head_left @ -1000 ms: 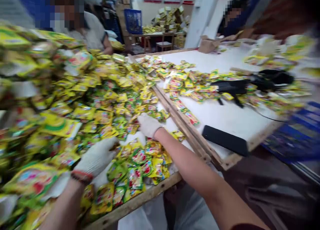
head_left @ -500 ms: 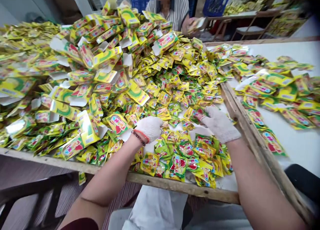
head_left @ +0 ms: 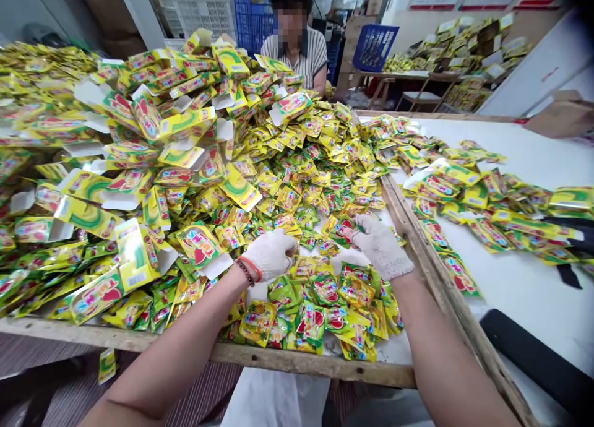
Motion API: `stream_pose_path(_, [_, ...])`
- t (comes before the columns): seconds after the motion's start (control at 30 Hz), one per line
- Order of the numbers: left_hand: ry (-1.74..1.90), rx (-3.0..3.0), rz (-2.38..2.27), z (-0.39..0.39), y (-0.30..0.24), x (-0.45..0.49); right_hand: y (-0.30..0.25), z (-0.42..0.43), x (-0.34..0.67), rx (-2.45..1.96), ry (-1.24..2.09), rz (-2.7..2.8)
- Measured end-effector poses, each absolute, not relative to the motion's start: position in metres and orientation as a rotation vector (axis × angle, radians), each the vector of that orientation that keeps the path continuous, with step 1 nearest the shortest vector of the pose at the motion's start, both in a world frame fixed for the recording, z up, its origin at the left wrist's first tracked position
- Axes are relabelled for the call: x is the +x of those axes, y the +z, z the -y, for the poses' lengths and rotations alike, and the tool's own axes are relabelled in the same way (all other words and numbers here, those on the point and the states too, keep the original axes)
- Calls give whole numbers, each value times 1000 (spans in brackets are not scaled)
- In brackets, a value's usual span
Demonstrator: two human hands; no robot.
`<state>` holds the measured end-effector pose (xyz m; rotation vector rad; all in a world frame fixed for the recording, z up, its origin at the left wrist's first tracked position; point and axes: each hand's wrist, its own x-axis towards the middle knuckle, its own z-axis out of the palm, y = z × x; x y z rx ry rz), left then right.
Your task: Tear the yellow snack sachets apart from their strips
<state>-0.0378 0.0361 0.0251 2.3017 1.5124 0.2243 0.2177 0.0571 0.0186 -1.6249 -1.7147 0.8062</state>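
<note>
Both forearms reach in from the near edge over the wooden rim of the worktop (head_left: 297, 360) and converge toward the middle of the scene. The left hand (head_left: 269, 254), in a white knit glove with a red and dark bracelet (head_left: 245, 270) at the wrist, is curled knuckles up, its fingers folded down into the small packets (head_left: 301, 216) beneath it; whether it actually grips one cannot be told, since the fingertips are hidden. The right hand (head_left: 379, 246), also gloved, lies a little farther right and slightly farther away, palm down with the wrist bent, and its fingertips pinch a packet with red and green print at the far left of the hand. Between and just near of the two hands lies a loose cluster of green and yellow packets, spread to the near rim. To the left and far side rises a large heap of flattened yellow boxes (head_left: 139, 167) mixed with more packets. A wooden rail (head_left: 417, 247) runs just right of the right hand, dividing off a white surface with more scattered packets. A person in a striped shirt (head_left: 297, 56) sits at the far side of the heap.
</note>
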Motion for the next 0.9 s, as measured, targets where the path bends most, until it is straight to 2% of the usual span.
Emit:
stream_pose_path(0.2, [937,1544,-1440,-44,30,-30,22,-42,193,-1313,1160,1533])
stream_pose_path(0.33, [1137,1098,-1215,-37,18,-7,22,-35,177,-1322,980,1707])
stream_pose_path(0.5, [1224,868,-1050,-29,7,13,18,-37,179,-1445,720,1863])
stream_pose_path(0.7, [1138,963,-1138,-34,0,9,9,-42,184,-1316,732,1965])
stream_pose_path(0.9, [1183,1000,-1086,-32,2,16,-3,-46,182,-1410,673,1750])
